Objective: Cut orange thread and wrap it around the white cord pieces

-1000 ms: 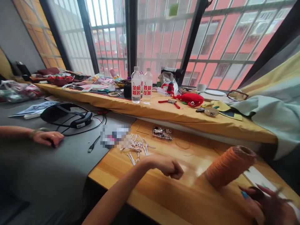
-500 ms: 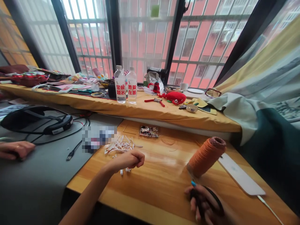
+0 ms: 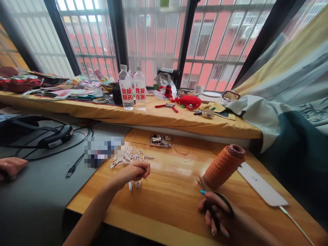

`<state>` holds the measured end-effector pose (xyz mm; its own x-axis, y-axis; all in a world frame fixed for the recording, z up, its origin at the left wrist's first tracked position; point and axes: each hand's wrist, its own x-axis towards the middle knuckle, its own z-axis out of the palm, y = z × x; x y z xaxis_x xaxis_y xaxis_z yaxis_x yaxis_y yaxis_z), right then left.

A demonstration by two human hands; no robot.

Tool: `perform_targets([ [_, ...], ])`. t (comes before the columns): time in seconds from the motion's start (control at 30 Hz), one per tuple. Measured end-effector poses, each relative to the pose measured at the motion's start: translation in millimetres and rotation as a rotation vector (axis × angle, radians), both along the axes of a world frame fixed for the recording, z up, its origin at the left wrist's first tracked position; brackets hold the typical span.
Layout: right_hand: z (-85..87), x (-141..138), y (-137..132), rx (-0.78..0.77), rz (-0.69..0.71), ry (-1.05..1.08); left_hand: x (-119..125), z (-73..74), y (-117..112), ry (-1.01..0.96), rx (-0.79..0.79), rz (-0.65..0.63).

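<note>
My left hand (image 3: 138, 171) is closed in a pinch above the wooden table, beside a pile of white cord pieces (image 3: 132, 156). A faint thread (image 3: 174, 172) stretches from its fingers toward a cone of orange yarn (image 3: 222, 167). My right hand (image 3: 216, 212) grips black-handled scissors (image 3: 202, 183), fingers in the loops. Their blades are spread apart at the lower left side of the yarn cone, close to the thread. The cone leans to the right on the table. Its contact with the tabletop is partly hard to make out.
A bead tray (image 3: 161, 140) and loose orange strands (image 3: 182, 151) lie behind. A white charging pad (image 3: 262, 184) with a cable is at the right. Another person's hand (image 3: 12, 167) rests on the grey table. Bottles (image 3: 126, 89) and red pliers (image 3: 166, 106) are on the ledge.
The scissors' blades now show spread apart beside the yarn cone. My right hand has moved slightly up and left. My left hand stays pinched; the view has shifted a little.
</note>
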<state>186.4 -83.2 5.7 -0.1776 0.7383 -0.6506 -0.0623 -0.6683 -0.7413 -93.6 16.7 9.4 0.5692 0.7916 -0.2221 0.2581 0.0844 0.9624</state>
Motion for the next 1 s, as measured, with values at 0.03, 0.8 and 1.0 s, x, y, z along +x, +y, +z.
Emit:
perform_targets([
  [0.03, -1.0, -1.9, 3.1, 0.010, -0.009, -0.032, -0.5, -0.4, 0.2, 0.000, 0.002, 0.001],
  [0.8, -22.6, -11.7, 17.2, 0.399, 0.030, -0.475, 97.5, 50.0, 78.5, 0.420, 0.499, -0.011],
  [1.0, -26.5, -9.2, 13.9, 0.411, 0.041, -0.484, 154.6, 40.1, 127.7, 0.765, 0.565, -0.046],
])
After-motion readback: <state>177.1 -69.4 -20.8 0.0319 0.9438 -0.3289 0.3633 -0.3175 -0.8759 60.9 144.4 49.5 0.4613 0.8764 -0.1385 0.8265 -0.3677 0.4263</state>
